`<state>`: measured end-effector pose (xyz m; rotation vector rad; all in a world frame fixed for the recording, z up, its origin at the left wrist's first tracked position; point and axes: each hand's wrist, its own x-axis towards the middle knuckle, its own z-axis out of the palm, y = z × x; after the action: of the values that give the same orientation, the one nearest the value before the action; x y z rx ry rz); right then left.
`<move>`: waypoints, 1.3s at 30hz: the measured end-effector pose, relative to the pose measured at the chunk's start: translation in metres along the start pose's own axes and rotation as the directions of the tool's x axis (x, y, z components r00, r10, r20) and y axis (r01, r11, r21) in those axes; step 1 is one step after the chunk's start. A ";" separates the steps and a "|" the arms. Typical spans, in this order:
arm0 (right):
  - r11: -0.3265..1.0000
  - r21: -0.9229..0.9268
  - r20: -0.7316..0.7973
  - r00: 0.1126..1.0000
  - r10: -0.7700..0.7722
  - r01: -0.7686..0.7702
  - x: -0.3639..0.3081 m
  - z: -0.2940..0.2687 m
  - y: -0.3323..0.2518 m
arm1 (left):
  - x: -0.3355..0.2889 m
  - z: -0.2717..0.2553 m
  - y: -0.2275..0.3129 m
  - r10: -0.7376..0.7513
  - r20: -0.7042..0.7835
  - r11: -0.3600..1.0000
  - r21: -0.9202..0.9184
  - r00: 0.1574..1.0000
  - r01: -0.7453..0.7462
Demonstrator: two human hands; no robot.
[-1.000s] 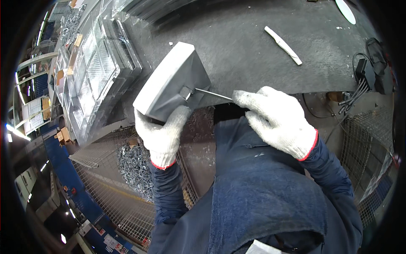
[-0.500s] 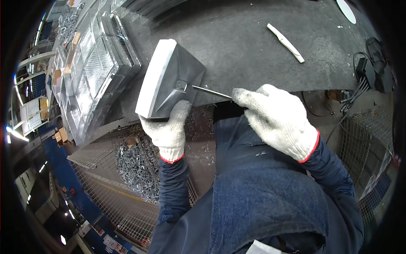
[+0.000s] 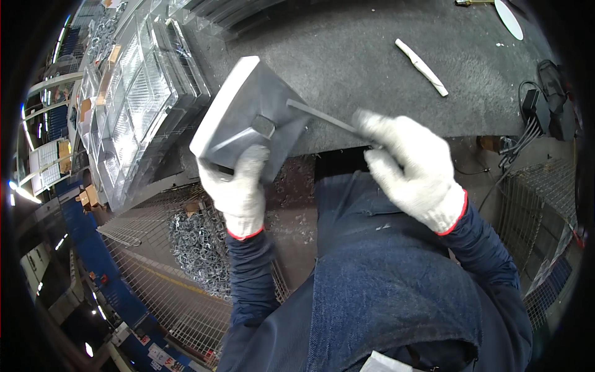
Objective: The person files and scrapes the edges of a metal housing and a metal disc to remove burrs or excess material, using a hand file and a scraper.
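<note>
My left hand (image 3: 235,189), in a white knit glove with a red cuff, is closed on the near edge of a grey, funnel-shaped square housing (image 3: 276,93). The housing has a pale rim (image 3: 226,102) on its left and a small square hole in its middle. It is tilted over the bench edge. In my gloved right hand (image 3: 412,167) is a narrow flat grey metal strip (image 3: 322,116), perhaps a file. Its tip overlaps the housing's right side, beyond the hole; whether it touches I cannot tell. Motion blurs the right fingertips, and the strip's grip end is hidden.
Clear plastic trays (image 3: 145,93) are stacked left on the dark bench (image 3: 347,49). A white wrapped stick (image 3: 421,67) lies farther right, and cables (image 3: 520,139) hang near a black adapter. Below left, a wire basket (image 3: 142,248) holds many metal clips (image 3: 201,248).
The housing has turned and tilted, showing more of its grey face and hole. The strip's tip has moved from beside the hole to the housing's upper right, and its flat side now shows.
</note>
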<state>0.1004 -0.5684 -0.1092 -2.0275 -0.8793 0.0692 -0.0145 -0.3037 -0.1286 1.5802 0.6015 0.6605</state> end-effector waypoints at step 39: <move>0.992 -0.009 -0.095 0.988 0.122 -0.123 0.000 0.018 0.053 | 0.056 0.045 0.066 0.027 0.352 0.870 0.453 0.936 -0.196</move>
<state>0.1232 -0.5740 -0.1601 -2.0792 -0.6981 0.0350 0.0574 -0.3023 -0.0629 2.1572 0.4345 0.3171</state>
